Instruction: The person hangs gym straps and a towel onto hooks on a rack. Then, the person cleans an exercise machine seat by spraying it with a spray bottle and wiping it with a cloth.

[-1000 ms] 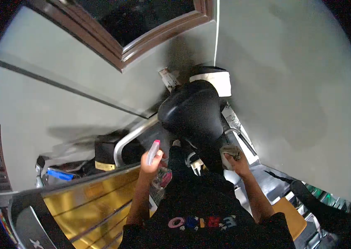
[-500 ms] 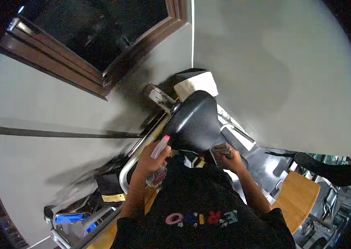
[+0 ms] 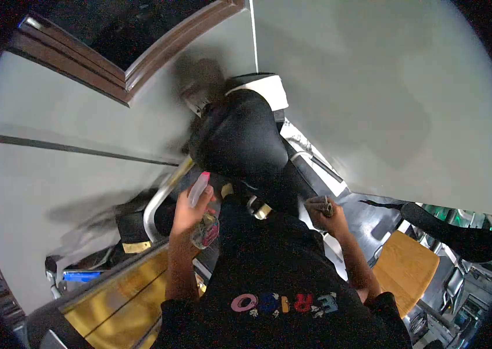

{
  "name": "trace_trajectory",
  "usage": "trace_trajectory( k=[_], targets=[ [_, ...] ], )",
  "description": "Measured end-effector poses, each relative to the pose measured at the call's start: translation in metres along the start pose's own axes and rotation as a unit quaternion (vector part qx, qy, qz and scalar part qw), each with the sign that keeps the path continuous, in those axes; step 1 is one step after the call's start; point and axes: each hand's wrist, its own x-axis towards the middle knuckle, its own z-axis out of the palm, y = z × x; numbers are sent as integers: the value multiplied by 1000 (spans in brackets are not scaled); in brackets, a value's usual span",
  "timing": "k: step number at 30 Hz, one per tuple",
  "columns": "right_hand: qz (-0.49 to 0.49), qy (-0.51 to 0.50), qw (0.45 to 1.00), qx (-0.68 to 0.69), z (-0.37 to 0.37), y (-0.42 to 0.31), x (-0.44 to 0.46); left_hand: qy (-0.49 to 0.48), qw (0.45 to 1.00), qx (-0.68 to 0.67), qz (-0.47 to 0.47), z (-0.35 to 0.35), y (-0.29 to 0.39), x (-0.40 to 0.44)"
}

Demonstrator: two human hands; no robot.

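A clear spray bottle (image 3: 206, 231) with a pinkish-white trigger head is in my left hand (image 3: 185, 220), whose fingers are wrapped around its neck. My right hand (image 3: 334, 223) is closed on a bunched grey-brown cloth (image 3: 319, 205). Just ahead of both hands is a smooth black chair back (image 3: 239, 135), and neither hand touches it. Its lower part is hidden in shadow behind my dark shirt.
A curved metal armrest (image 3: 156, 210) and a yellow-gold slatted surface (image 3: 119, 298) lie on the left. A wooden seat (image 3: 407, 269) stands at the right. Grey walls meet behind the chair back, near a white-covered object (image 3: 270, 91). A brown window frame (image 3: 71, 58) is upper left.
The view has shifted, so the chair back appears further up and left. My left hand with the spray bottle sits a little further left in view; both hands keep their holds.
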Motion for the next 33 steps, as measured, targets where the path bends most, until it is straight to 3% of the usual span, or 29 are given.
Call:
trace_trajectory(
  k=[1,4,5,8,10,13,18,20,22,26,33],
  targets=[
    [-38,30,998,-47,-7,23,5,-26,993,105,40,-1,-1,-3],
    [-47,22,998,-25,-25,57,16,10,997,69,16,19,3,-37],
    [-125,54,986,-95,-35,62,15,6,992,115,57,14,-16,-40],
    [-105,-12,993,-58,-39,38,11,48,994,86,45,28,-12,-62],
    [-109,-16,991,-77,-40,42,13,25,995,99,0,27,-5,-78],
    [-125,-30,989,-79,-41,42,10,103,995,-10,13,37,-6,-94],
    [-115,-55,983,-130,-41,39,4,84,996,-9,-7,37,1,-108],
    [-143,-70,984,-74,-39,64,12,93,995,-42,14,44,-3,-108],
    [-107,-82,990,-29,-38,45,3,76,995,-62,16,45,-6,-103],
    [-154,-59,986,-37,-32,51,11,77,996,-33,30,49,4,-86],
    [-146,-54,986,-52,-27,15,14,84,993,-63,45,45,15,-57]
  ],
)
